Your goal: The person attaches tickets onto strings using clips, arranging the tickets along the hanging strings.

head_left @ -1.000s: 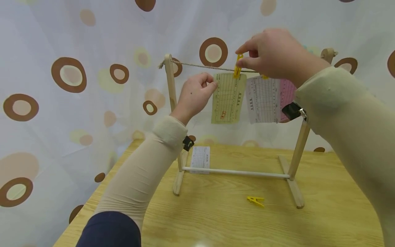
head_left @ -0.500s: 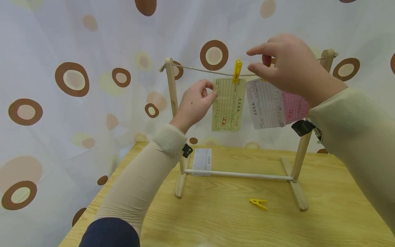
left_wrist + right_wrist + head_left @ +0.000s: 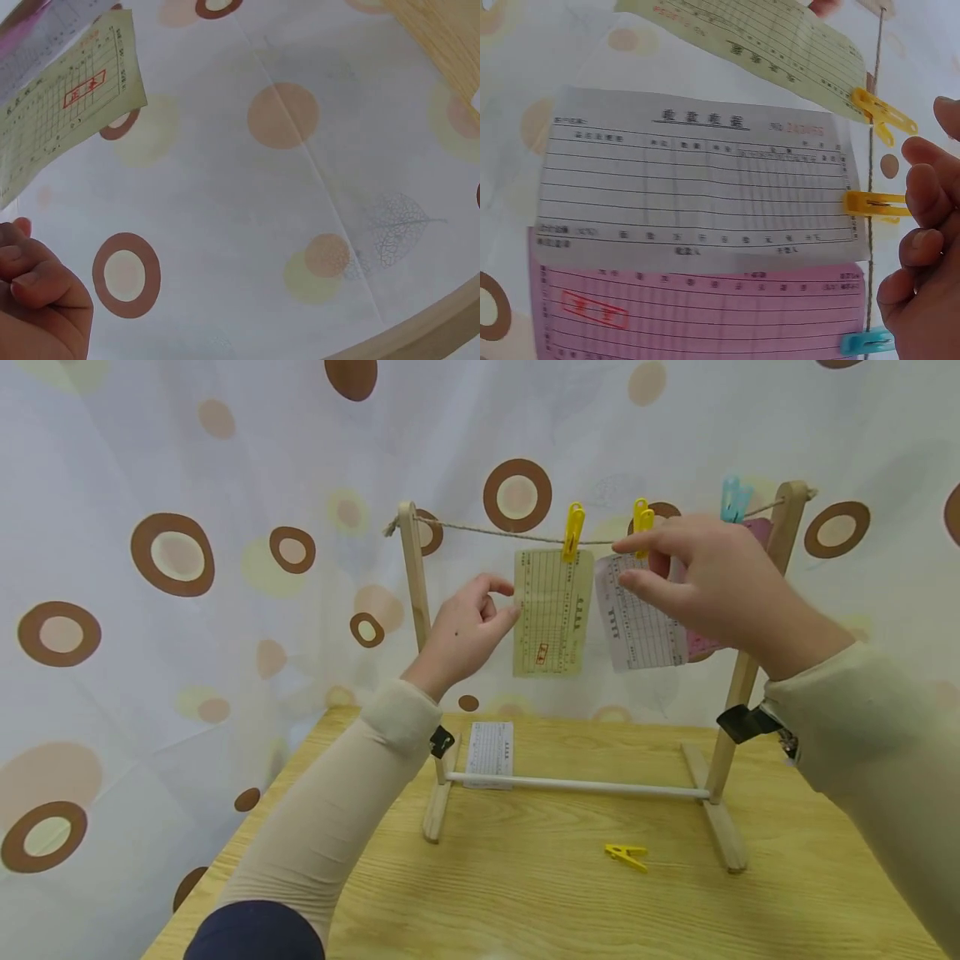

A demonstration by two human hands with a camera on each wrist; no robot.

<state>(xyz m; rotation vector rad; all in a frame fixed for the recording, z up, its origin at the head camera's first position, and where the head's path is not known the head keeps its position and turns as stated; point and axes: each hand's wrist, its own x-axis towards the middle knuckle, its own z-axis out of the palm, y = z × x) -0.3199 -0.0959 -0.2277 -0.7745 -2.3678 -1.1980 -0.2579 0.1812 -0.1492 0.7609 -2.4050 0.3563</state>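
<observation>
A yellow-green receipt slip [image 3: 551,618] hangs from the cord [image 3: 487,531] by a yellow clothespin [image 3: 573,533]. My left hand [image 3: 467,631] is at the slip's left edge, loosely bent and holding nothing; the left wrist view has its fingers just off the paper. To the right hangs a white slip [image 3: 705,180] under a second yellow clothespin [image 3: 874,203]. Beyond it, a pink slip [image 3: 697,315] hangs from a light blue clothespin [image 3: 733,500]. My right hand [image 3: 712,585], thumb and forefinger apart, overlaps the white slip in the head view and grips nothing.
The cord runs between two wooden posts [image 3: 787,527] of a stand joined low down by a white rod [image 3: 585,786]. Behind the rod's left end lies another white slip [image 3: 491,747] on the wooden table [image 3: 525,877]. A loose yellow clothespin [image 3: 626,855] lies in front.
My right hand has let go of the yellow clothespin on the yellow-green slip and moved right and down. My left hand has lowered slightly and come off the slip's edge.
</observation>
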